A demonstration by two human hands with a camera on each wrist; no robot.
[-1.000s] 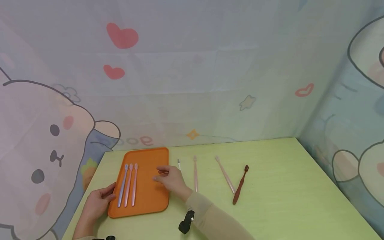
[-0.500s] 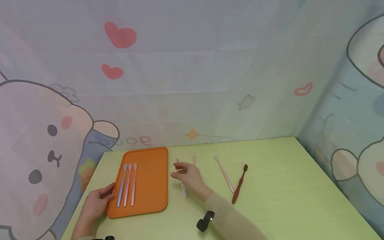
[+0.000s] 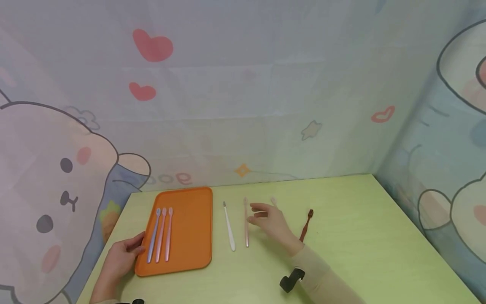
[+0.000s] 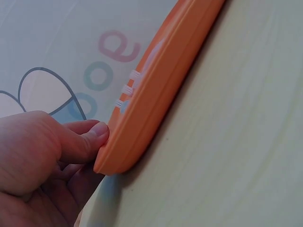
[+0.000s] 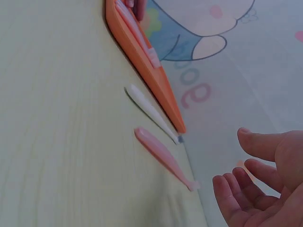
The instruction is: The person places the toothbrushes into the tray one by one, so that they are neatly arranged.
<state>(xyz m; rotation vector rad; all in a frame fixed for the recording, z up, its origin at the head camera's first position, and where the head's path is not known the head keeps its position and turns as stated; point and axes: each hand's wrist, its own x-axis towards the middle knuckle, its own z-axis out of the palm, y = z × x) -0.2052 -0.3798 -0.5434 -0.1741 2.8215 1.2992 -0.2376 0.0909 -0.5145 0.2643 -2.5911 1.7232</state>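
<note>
Yellow-green table [image 3: 372, 245]: orange tray [image 3: 191, 232], four toothbrushes [image 3: 229, 228] (one mostly hidden).

In front of you hangs a pale blue-grey cloth backdrop [image 3: 228, 88], faintly creased. To your left it shows a large white cartoon animal [image 3: 30, 139] — its head tipped sideways, cheeks pink, outline dark. Higher up is a big red heart [image 3: 153, 47], with a smaller red heart [image 3: 142, 91] beneath it. Further right you have a pale star [image 3: 311, 130] and an outlined pink heart [image 3: 383, 114]. Low down sit faint rounded letters [image 3: 184, 178] and an orange sparkle [image 3: 243, 170]. Your table [image 3: 372, 245] is yellow-green — its far edge meets the cloth.
</note>
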